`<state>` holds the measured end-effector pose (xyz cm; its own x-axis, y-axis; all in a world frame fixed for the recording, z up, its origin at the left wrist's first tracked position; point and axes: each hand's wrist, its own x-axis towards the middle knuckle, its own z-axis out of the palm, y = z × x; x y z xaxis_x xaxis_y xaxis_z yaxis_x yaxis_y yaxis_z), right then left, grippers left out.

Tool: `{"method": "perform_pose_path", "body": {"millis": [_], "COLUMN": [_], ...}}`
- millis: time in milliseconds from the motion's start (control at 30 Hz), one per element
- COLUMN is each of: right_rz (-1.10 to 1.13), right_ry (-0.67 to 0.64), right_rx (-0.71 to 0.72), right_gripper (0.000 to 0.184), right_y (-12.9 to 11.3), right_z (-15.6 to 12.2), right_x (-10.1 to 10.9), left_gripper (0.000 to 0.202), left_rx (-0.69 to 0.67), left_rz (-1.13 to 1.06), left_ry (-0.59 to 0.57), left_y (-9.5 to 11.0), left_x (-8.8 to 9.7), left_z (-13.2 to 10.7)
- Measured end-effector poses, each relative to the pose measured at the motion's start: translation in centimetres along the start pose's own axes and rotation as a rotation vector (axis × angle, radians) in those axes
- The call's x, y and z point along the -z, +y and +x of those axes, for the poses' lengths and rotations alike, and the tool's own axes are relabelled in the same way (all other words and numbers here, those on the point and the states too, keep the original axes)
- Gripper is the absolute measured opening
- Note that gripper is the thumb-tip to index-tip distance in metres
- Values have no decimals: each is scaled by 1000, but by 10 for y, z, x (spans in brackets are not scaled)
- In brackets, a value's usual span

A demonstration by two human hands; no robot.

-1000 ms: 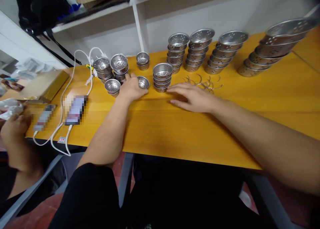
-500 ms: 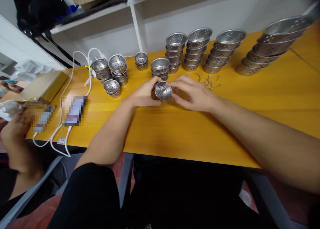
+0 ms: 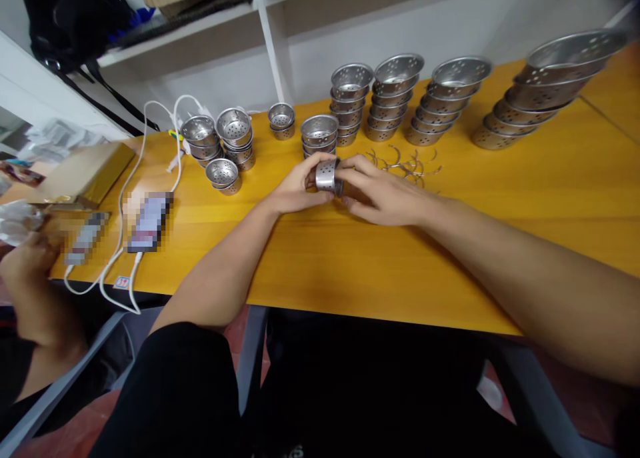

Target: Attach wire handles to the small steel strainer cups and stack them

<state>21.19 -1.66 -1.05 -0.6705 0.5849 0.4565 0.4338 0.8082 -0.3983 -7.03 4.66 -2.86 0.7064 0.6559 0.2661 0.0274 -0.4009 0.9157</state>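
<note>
One cup (image 3: pixel 326 177) between hands (image 3: pixel 295 190), stacks (image 3: pixel 391 101) beyond, two phones (image 3: pixel 150 221)

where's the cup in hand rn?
Head view, centre: the perforated cup is tipped in the left hand, opening toward the right hand, just in front of a short cup stack.

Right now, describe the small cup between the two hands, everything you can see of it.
The small cup is shiny, silver-grey and metal-looking, its wall dotted with round holes. It is tipped onto its side, its rim toward the right hand. The left hand grips it; the right fingers are at its rim, contact unclear. It sits just nearer the wearer than a cup stack. Its inside is hidden.
</note>
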Motion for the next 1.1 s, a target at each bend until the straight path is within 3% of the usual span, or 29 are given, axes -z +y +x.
{"method": "perform_pose_path", "body": {"millis": [133,233,400,633,900,1100], "right_rz": [-36,-19,42,135,148,132], "right_ry": [-56,-30,86,146,111,128], "right_rx": [-27,-37,-31,-73,-54,-50], "right_gripper": [27,20,28,43,30,34], "right_y": [1,4,9,12,12,15], "right_z": [-1,-2,-2,-1,-1,-2], "right_x": [-1,-2,1,0,1,0], "left_gripper": [92,91,90,90,98,92], "left_rx": [2,0,40,95,64,68], "left_rz": [-59,-65,-43,4,75,93], "left_ry": [-12,-24,-16,18,9,-11], "left_y": [-6,-7,-3,8,8,9], "left_x": [-1,0,2,-3,-2,-3], "left_z": [3,4,3,1,2,1]}}
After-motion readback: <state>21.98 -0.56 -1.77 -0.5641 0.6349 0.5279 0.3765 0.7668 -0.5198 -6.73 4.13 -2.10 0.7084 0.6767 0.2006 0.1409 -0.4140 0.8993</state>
